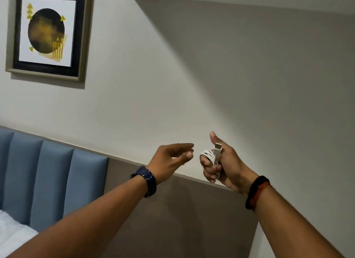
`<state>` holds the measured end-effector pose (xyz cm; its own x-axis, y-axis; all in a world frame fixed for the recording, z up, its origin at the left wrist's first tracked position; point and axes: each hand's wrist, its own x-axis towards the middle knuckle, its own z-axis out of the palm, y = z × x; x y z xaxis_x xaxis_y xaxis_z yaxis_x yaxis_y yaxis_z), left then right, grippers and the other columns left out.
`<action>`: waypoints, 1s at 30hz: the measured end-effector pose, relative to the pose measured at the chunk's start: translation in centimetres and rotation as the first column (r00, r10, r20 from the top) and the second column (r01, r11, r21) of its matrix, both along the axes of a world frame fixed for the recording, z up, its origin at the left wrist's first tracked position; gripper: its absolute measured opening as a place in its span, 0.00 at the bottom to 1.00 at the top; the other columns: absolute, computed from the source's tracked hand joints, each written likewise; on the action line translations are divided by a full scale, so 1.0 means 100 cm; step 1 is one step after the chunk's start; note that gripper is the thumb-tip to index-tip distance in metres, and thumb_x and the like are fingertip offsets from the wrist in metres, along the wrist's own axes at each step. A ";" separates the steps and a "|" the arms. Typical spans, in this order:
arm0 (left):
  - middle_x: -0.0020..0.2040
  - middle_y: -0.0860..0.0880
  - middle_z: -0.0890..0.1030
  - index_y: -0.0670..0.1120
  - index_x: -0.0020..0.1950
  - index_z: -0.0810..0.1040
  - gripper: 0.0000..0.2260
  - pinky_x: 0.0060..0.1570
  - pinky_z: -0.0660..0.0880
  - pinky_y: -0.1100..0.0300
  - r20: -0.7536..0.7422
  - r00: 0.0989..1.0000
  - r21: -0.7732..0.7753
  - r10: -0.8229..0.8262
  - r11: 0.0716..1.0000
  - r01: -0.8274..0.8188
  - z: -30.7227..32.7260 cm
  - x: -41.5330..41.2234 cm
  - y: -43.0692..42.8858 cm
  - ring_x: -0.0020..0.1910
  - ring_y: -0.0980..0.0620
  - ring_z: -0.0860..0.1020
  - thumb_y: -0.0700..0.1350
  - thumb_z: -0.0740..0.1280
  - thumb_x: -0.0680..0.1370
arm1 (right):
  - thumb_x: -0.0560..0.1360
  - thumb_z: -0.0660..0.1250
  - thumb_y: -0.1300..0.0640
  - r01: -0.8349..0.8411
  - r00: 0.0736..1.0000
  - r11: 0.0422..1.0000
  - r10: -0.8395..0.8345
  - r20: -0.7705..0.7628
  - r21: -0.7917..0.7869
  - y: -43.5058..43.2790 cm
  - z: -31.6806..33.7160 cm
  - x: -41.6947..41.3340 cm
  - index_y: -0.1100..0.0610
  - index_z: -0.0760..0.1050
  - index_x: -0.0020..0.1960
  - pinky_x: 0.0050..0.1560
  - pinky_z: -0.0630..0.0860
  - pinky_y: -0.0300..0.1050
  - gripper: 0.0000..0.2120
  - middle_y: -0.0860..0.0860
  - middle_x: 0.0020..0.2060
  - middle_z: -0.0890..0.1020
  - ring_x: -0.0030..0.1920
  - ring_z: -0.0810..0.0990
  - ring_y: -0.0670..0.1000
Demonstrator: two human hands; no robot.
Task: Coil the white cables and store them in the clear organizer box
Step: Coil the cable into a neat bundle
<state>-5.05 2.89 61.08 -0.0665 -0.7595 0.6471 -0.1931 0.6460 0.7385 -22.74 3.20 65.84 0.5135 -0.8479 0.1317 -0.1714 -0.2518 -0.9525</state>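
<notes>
**A:** Up in front of the wall (192, 65), what is the right hand (224, 165) doing?

**B:** It is closed on the white cable (208, 156); the cable is wound in many thin loops around the fingers (208, 169); the loops lie side by side like a little fan; the thumb sticks up behind them.

**A:** Can you see the end of the cable?

**B:** Yes; a flat white plug (218, 148) with a shiny tip points up, just beside the thumb; a short bit of cable hangs down below the fist.

**A:** And the left hand (172, 157)?

**B:** It is open and holds nothing; its fingers are loosely curled and point at the coil; it is near the coil but not touching it.

**A:** Any words to read?

**B:** None that I can make out; the plug is plain white; the dark watch (145, 180) on the left wrist is too small to read; the right wrist has a black and red band (256, 193).

**A:** How much room is there?

**B:** Lots; both hands are up in the air with bare wall behind them; the framed picture (49, 33) hangs well apart, up on the left; the blue padded headboard (48, 181) and a white bed (13, 232) corner sit low on the left; a ledge on the wall runs just behind the hands.
</notes>
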 end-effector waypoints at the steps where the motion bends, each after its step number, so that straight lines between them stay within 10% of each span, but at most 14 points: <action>1: 0.59 0.47 0.81 0.53 0.61 0.77 0.23 0.56 0.78 0.55 -0.003 0.996 0.069 -0.084 0.994 0.084 0.000 -0.002 0.001 0.56 0.56 0.79 0.59 0.67 0.68 | 0.72 0.45 0.27 -0.068 0.996 0.997 0.066 0.055 0.035 0.001 0.001 0.000 0.59 0.66 0.29 0.30 0.64 0.44 0.36 0.49 0.17 0.61 0.23 0.61 0.51; 8: 0.53 0.34 0.80 0.38 0.56 0.78 0.12 0.59 0.72 0.35 -0.213 0.934 0.169 -0.286 0.931 0.324 0.002 -0.021 0.007 0.57 0.32 0.77 0.42 0.65 0.76 | 0.62 0.44 0.19 -0.297 0.917 0.947 0.248 0.313 0.119 0.003 0.005 -0.002 0.60 0.66 0.28 0.28 0.67 0.43 0.43 0.50 0.17 0.64 0.22 0.65 0.52; 15: 0.43 0.38 0.82 0.41 0.45 0.80 0.05 0.45 0.80 0.49 -0.272 0.920 0.167 -0.281 0.928 0.332 0.010 -0.031 0.007 0.45 0.40 0.81 0.39 0.64 0.77 | 0.62 0.46 0.19 -0.393 0.844 0.917 0.328 0.424 0.072 0.007 0.003 -0.007 0.63 0.73 0.33 0.34 0.73 0.46 0.46 0.51 0.17 0.63 0.25 0.69 0.53; 20: 0.29 0.51 0.82 0.43 0.43 0.79 0.05 0.37 0.79 0.60 -0.214 0.953 0.184 -0.213 0.950 0.253 0.017 -0.033 0.005 0.34 0.51 0.82 0.39 0.64 0.77 | 0.60 0.41 0.19 -0.173 0.905 0.985 0.155 0.396 0.008 0.009 -0.002 -0.005 0.62 0.76 0.32 0.48 0.76 0.47 0.48 0.51 0.16 0.65 0.29 0.74 0.54; 26: 0.41 0.42 0.81 0.36 0.50 0.79 0.06 0.38 0.82 0.57 -0.188 0.982 0.177 -0.018 0.983 0.052 0.025 -0.038 0.001 0.39 0.49 0.82 0.38 0.66 0.76 | 0.63 0.46 0.23 0.016 0.857 0.999 0.012 0.514 -0.049 0.010 -0.012 -0.002 0.65 0.78 0.42 0.52 0.74 0.46 0.46 0.52 0.25 0.73 0.35 0.71 0.52; 30: 0.44 0.39 0.81 0.35 0.51 0.79 0.08 0.43 0.82 0.50 -0.195 0.980 0.209 0.029 0.978 0.013 0.024 -0.041 0.000 0.43 0.42 0.82 0.38 0.66 0.76 | 0.78 0.52 0.40 0.060 0.836 0.996 -0.013 0.549 -0.069 0.012 -0.025 0.001 0.62 0.80 0.48 0.48 0.71 0.45 0.28 0.51 0.29 0.72 0.36 0.71 0.50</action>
